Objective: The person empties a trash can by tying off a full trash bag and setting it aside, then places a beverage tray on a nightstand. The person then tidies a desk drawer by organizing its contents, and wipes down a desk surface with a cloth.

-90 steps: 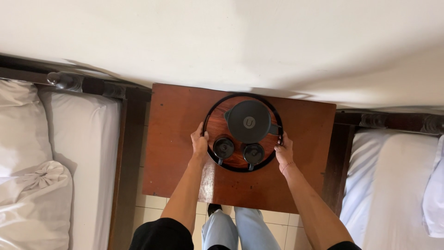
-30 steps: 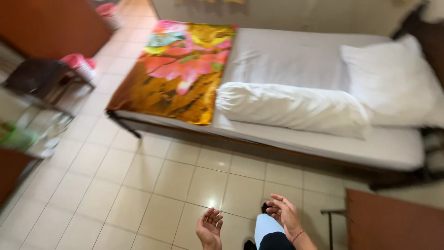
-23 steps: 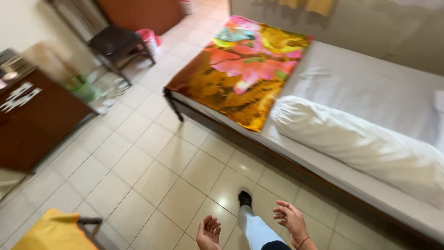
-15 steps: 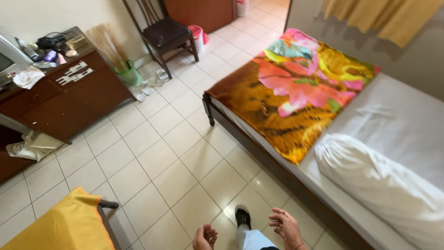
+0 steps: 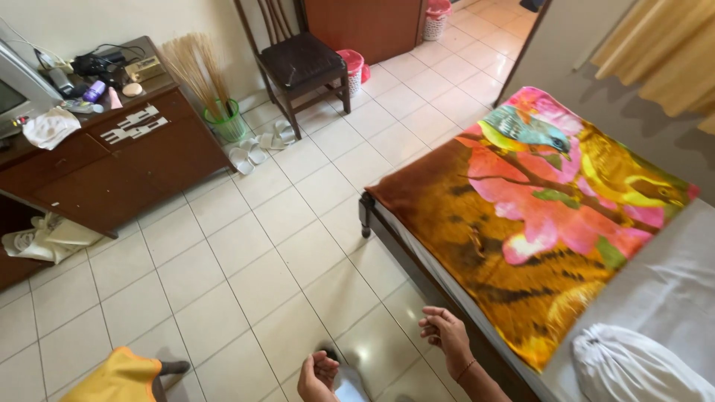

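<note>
Glossy tiled floor [image 5: 246, 268], plush printed blanket [image 5: 536, 216], dark polished wooden dresser [image 5: 112, 164].

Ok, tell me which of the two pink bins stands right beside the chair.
The pink bin at the dark wooden chair, by its right front leg. The other pink bin stands farther back, against the wooden cabinet, well apart from the chair.

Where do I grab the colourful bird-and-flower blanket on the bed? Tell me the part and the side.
Take the colourful bird-and-flower blanket by its near hem, which hangs over the side of the bed. Come from the tiled floor side with the right hand: that edge drapes free and lies nearest it, while the rest lies flat on the mattress.
</note>
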